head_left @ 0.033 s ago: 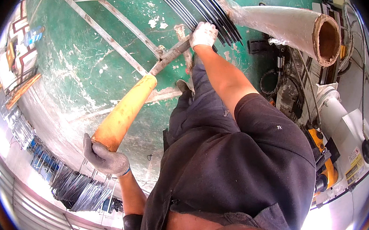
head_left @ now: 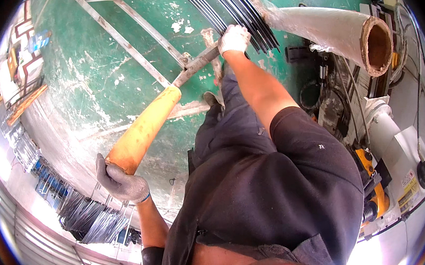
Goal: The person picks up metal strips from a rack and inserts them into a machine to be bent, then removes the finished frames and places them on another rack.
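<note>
**Both hands locked on, nothing shifting**

The left hand grips the orange handle's end; the right hand clenches its grey metal bar beside the black rods. Everything matches the earlier frame: the work is paused mid-hold.

A single head-worn fisheye camera looks steeply down along the person's own body to the green floor. It sits close above the dark shirt, which fills the lower middle. Straight edges bend toward the dark round rim. No second view shares the scene.
</note>
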`<state>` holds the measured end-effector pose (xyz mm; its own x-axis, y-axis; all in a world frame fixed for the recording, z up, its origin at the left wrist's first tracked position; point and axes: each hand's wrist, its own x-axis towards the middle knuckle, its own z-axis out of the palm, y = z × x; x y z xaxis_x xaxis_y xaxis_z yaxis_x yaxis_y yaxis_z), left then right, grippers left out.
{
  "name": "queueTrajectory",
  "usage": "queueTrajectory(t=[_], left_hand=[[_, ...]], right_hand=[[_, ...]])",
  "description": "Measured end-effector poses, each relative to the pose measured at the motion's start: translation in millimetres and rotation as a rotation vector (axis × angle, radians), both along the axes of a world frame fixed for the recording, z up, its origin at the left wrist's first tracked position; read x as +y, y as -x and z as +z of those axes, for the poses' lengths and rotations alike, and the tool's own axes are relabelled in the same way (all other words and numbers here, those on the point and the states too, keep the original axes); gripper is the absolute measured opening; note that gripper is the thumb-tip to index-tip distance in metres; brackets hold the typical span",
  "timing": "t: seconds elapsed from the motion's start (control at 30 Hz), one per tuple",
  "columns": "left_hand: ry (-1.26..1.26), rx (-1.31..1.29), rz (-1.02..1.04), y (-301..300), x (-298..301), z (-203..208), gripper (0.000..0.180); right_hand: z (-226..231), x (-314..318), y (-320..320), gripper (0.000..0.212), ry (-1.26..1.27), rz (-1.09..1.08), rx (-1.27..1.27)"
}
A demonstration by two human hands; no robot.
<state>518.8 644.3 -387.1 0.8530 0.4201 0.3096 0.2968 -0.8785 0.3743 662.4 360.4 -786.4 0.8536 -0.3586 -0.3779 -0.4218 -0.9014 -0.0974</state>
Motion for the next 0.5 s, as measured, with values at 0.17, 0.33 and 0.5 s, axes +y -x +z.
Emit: queueTrajectory(t=[0.17, 0.33, 0.5], left_hand=[[0.049, -0.049, -0.033, 3.0, 0.3, -1.3, 0.033], [-0.016, -0.041, -0.132, 14.2, 17.2, -0.2, 0.03], [-0.045, -0.196, -0.526, 28.4, -2.1, 11.6, 0.02]], right_hand=[[28.6, 0.4, -26.7, 0.04, -0.117, 0.111, 0.206], [27.9, 0.6, -7.8, 0.053, -0.481, -0.159, 0.205], [116.8, -11.1, 88.1, 0.058, -0.697, -0.199, 0.186]])
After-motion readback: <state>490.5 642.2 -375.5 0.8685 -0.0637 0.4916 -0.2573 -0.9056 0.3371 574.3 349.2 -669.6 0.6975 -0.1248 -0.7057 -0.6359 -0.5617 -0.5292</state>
